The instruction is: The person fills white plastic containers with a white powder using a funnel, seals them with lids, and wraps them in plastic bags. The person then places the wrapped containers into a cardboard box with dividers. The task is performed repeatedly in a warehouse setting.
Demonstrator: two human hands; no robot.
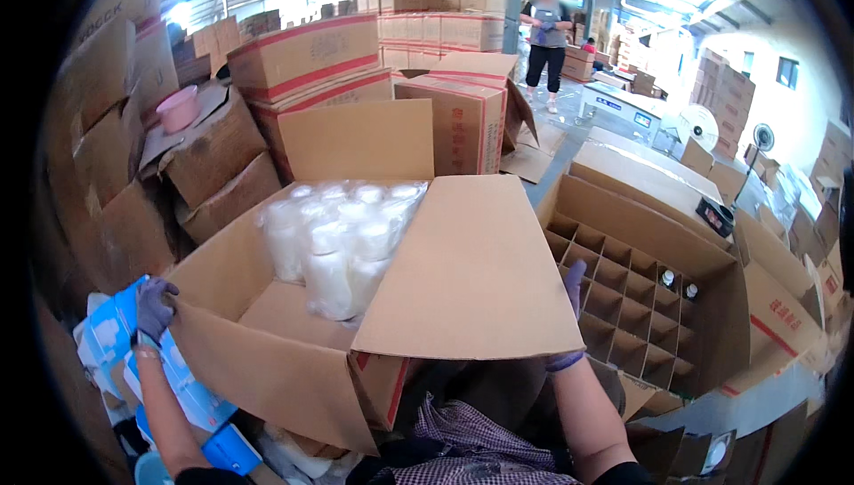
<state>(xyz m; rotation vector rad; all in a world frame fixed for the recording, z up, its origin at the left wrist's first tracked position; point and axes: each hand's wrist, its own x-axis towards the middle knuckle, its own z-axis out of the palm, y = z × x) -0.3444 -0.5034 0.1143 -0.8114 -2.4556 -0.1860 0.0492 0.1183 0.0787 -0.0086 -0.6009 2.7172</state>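
Observation:
In front of me stands an open cardboard carton [222,280] with its flaps spread. A plastic-wrapped bundle of white bottles or jars [338,249] sits inside, towards the back right, leaving bare bottom beside it. My left hand [155,309], in a purple glove, is closed on the carton's left edge where the near flap begins. At the other side my right hand [572,307], also gloved, holds the outer edge of the wide right flap [476,263]. Its thumb shows past the edge; the flap hides most of the fingers.
To the right is a divided carton [640,298] with two dark bottles with pale caps in its cells. A tape dispenser [714,216] lies beside it. Blue-and-white packs [111,329] lie at left. Stacked cartons [307,58] and a pink tub [179,109] stand behind. A person [545,45] stands farther back.

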